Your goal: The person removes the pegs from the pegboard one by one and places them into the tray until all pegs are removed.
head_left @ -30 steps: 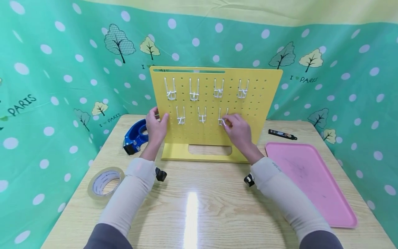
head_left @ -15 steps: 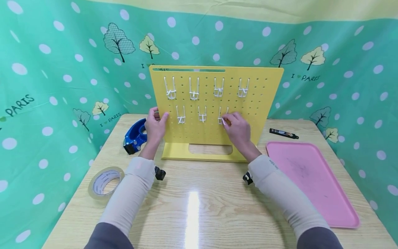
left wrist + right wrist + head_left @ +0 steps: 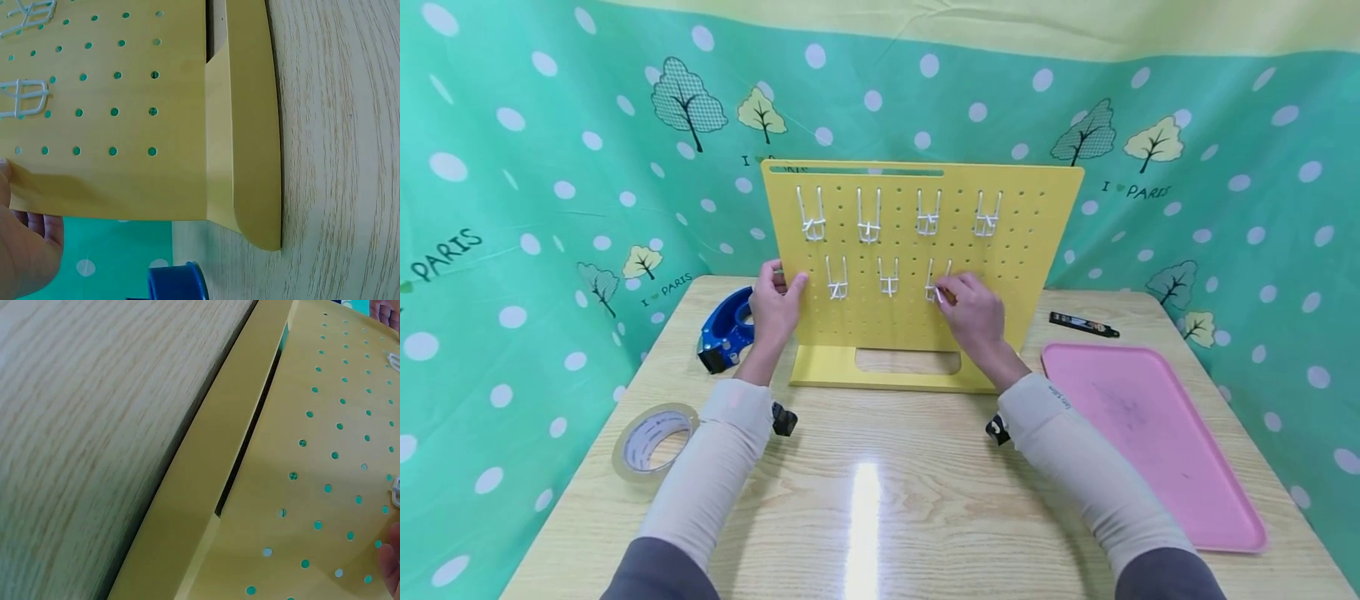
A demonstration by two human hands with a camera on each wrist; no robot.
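A yellow pegboard stands upright on its base, with two rows of white wire hooks on its face. My left hand grips the board's left edge, thumb on the front and fingers behind, as the left wrist view also shows. At the right end of the lower row, my right hand pinches the tip of a white wire hook. The fingers cover part of that hook. Left of it in the same row hang two more hooks, the nearer one in the middle.
A blue tape dispenser lies behind my left forearm, and a roll of clear tape lies left of it. On the right are a pink tray and a black marker. A polka-dot cloth hangs behind the table.
Hardly anything differs. My left hand keeps its grip on the board edge, and my right fingers stay at the same hook with only a slight shift.
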